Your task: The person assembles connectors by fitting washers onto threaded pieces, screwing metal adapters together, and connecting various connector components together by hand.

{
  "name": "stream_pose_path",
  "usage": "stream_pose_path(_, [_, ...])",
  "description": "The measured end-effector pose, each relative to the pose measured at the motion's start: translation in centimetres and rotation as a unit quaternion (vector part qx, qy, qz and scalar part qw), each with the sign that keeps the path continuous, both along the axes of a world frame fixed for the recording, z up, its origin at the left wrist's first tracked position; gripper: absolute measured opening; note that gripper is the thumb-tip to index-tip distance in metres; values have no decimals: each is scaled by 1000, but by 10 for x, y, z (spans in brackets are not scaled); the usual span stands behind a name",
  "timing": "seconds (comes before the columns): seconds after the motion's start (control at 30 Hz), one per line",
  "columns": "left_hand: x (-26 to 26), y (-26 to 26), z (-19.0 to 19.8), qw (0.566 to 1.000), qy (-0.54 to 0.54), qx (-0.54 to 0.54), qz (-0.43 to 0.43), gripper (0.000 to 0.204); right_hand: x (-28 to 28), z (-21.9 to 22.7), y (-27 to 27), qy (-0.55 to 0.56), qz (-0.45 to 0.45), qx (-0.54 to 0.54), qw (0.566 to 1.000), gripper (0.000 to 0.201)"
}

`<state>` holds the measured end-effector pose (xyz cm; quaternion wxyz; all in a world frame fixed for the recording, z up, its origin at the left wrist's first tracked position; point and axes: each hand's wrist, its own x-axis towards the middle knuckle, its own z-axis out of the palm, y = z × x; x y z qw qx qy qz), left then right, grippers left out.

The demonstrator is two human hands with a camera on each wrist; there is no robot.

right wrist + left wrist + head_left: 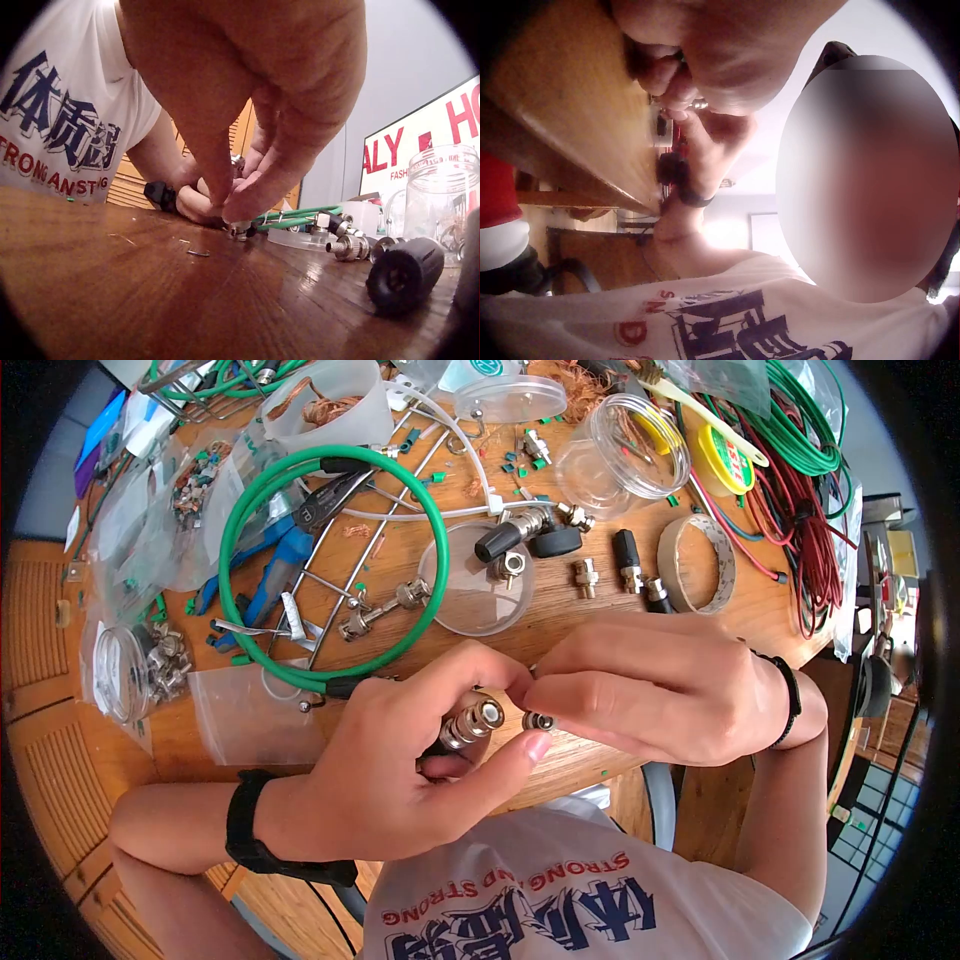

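Note:
My left hand (390,770) curls round a silver coaxial connector (470,727), whose round open end faces up. Close to its thumb tip, a smaller metal connector piece (538,720) with a dark ring pokes out below the right fingers. My right hand (665,685) pinches that small piece, its fingertips meeting the left hand's; they cover most of it. In the right wrist view, the right hand (277,97) reaches down with its fingertips together just over the wooden table (150,277). The left wrist view shows a metal glint between the fingers.
Beyond the hands lie a green cable loop (232,560), a shallow clear lid (450,615) with connectors, black-sleeved connectors (627,555) and a tape roll (670,550). Farther back are blue-handled pliers (270,580), a clear jar (590,475) and red wire bundles (815,570).

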<state>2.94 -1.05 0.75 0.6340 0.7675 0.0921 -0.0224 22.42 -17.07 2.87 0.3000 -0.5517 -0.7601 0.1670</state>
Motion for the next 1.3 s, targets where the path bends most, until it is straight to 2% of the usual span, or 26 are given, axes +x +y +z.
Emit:
stream_pose_path(0.2, [0, 1, -3, 999, 1, -32, 11, 13, 2, 7, 2, -27, 19, -45, 998, 24])
stream_pose_path(0.27, [-3, 3, -5, 999, -9, -34, -2, 11, -2, 7, -1, -50, -51, -40, 997, 26])
stream_pose_path(0.37, [-3, 6, -1, 998, 20, -55, -13, 11, -2, 11, 0, -42, -93, -78, 992, 27])
stream_pose_path(0.47, [-3, 7, -2, 996, 32, -82, -27, 13, 1, 8, 0, -63, -84, -83, 991, 29])
stream_pose_path(0.53, [-3, 5, -7, 998, -31, -48, -19, 11, 4, 6, -3, -68, -78, -100, 990, 27])
stream_pose_path(0.7, [0, 2, 2, 999, 7, -37, -11, 12, 9, 5, -3, -101, -48, -97, 989, 24])
stream_pose_path(0.8, [2, 0, 2, 1000, -6, -21, -10, 16, 8, 12, -2, -82, -64, -98, 990, 25])
stream_pose_path(0.87, [2, 0, 0, 1000, -14, -12, -3, 17, 11, 17, -2, -9, -111, -100, 989, 25])
stream_pose_path(0.9, [2, -1, -1, 1000, -20, -9, -2, 19, 11, 18, -1, -9, -111, -101, 989, 25])
stream_pose_path(1.0, [3, 0, -1, 1000, -30, -7, -5, 22, 7, 22, 3, 215, -156, -87, 960, 19])
stream_pose_path(1.1, [1, 0, -4, 999, -40, -6, -6, 23, 6, 23, 1, 260, -154, -103, 948, 20])
stream_pose_path(1.13, [1, 1, -6, 999, -49, -7, -4, 23, 7, 22, 2, 260, -154, -103, 948, 20])
stream_pose_path(1.2, [0, 2, -6, 999, -45, -9, -10, 24, 10, 18, 4, 240, -90, -75, 964, 20])
stream_pose_path(1.3, [0, 4, -7, 999, -41, -1, -20, 24, 10, 17, 5, 224, -85, -66, 969, 21])
